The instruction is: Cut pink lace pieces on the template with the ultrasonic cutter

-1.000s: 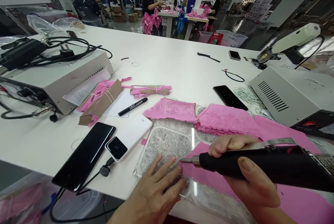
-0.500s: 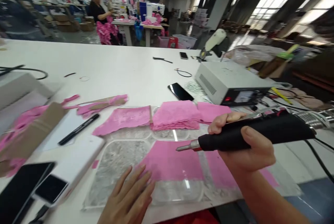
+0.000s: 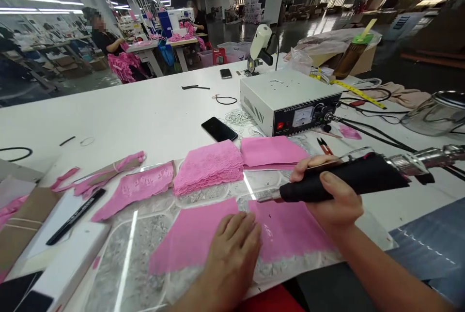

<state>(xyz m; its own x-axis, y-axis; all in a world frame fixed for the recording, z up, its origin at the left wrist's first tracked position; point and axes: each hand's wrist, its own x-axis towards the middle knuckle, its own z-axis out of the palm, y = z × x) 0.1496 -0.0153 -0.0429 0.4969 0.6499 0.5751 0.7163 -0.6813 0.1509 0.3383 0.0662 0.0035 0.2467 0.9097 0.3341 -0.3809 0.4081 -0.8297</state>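
Observation:
My right hand (image 3: 336,195) is wrapped around a black corded hand tool (image 3: 348,181) with a narrow metal tip. The tip points left, over the upper left corner of a flat pink fabric piece (image 3: 286,229). Palm down, my left hand (image 3: 234,254) rests with its fingers close together at the edge of a second pink piece (image 3: 192,234), beside the first. Both pieces lie on a clear patterned plastic sheet (image 3: 145,234). Behind them are a stack of pink lace pieces (image 3: 210,164), a single lace piece (image 3: 141,188) and smooth pink pieces (image 3: 272,152).
A grey control box (image 3: 286,99) with a dial stands behind, cables running right. A smartphone (image 3: 219,129), a black marker (image 3: 76,216) and a white box (image 3: 78,258) lie around the sheet. A glass jar (image 3: 434,113) is at right. A co-worker (image 3: 112,45) sits far back.
The view has swung right. My left hand has moved right across the pink fabric, its spread fingers now together. The tool's tip has gone from the left piece to the right one.

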